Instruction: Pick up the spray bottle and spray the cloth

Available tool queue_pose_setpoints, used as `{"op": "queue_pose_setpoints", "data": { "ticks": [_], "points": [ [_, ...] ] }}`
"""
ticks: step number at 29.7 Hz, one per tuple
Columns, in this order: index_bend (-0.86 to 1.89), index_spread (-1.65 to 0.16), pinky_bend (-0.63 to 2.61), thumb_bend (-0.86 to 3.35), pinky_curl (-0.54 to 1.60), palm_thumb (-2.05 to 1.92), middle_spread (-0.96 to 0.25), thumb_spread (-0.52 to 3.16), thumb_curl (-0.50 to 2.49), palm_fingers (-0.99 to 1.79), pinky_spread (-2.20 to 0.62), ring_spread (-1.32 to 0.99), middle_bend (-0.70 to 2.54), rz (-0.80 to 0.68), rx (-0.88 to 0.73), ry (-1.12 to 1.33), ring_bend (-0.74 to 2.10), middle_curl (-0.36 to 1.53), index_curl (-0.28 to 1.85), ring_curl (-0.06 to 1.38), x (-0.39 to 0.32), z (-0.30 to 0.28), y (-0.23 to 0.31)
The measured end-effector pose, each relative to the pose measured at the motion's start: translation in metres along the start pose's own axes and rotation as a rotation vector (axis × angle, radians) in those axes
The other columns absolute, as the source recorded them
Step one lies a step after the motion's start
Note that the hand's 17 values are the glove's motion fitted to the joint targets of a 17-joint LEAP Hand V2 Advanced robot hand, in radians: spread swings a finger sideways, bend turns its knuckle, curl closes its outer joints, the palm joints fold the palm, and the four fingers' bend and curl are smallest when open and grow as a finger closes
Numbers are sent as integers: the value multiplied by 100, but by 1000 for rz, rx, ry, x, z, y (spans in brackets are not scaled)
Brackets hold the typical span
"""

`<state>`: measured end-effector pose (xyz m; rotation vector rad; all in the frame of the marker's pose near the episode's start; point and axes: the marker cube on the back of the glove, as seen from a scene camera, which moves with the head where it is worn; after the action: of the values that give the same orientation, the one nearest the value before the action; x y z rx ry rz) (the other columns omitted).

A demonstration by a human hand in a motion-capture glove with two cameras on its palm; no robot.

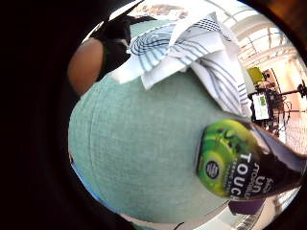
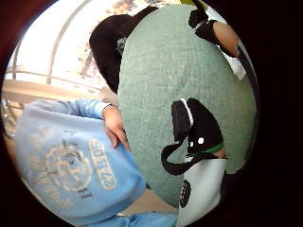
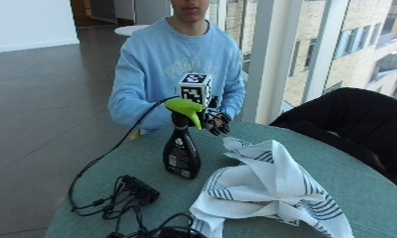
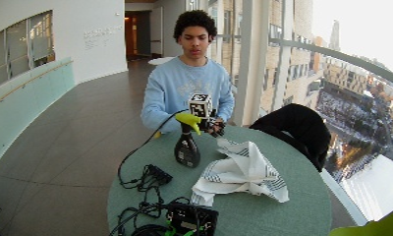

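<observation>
Round green table (image 3: 357,183) carries the crumpled white striped cloth (image 3: 268,191) and, just beside it on the person's side, the dark spray bottle (image 3: 181,151) standing upright with its green trigger head. Gloved right hand (image 3: 216,121) hangs just behind the trigger head, fingers loosely curled, gripping nothing, not touching the bottle
</observation>
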<state>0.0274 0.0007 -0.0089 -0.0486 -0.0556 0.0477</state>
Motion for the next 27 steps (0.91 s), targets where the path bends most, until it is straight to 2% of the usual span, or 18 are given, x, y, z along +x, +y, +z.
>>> {"op": "queue_pose_setpoints", "data": {
  "ticks": [12, 22, 27],
  "points": [
    [14, -36, 18, 17, 27, 68, -11, 119, 33, 72, 20, -7, 29, 180, 127, -138, 26, 36, 30, 29, 22, -25, 93],
    [13, -36, 19, 11, 29, 69, -11, 120, 34, 75, 19, -7, 28, 302, 337, -587, 29, 37, 29, 31, 70, -37, 149],
    [12, -36, 20, 7, 30, 69, -11, 119, 34, 78, 18, -7, 28, 422, 448, -756, 30, 38, 29, 32, 108, -39, 165]
  ]
}}
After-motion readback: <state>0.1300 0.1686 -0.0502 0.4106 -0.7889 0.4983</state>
